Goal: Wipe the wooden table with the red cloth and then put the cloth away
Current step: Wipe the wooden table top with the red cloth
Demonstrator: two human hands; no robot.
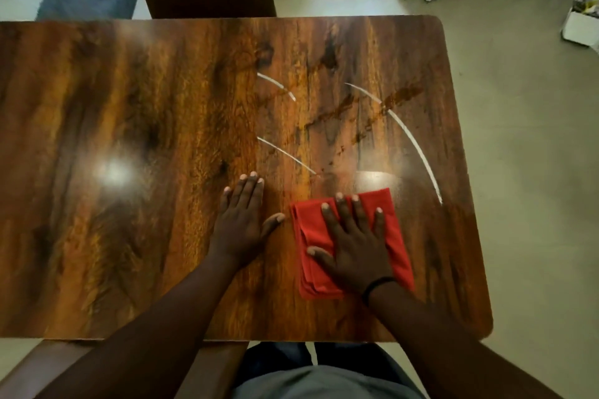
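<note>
Bare forearms, no sleeves in view. Thin black band (pixel 377 285) round the right wrist. Grey shirt (pixel 327 382) at the bottom edge, with dark blue trousers (pixel 278 356) just above it. No rings or watch on either wrist.

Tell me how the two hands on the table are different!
The right hand presses flat on the folded red cloth, while the left hand rests on the bare wooden table. The right hand has its fingers spread apart; the left hand keeps its fingers together, thumb out. A dark band circles the right wrist only. Both hands lie palm down, fingers straight.
</note>
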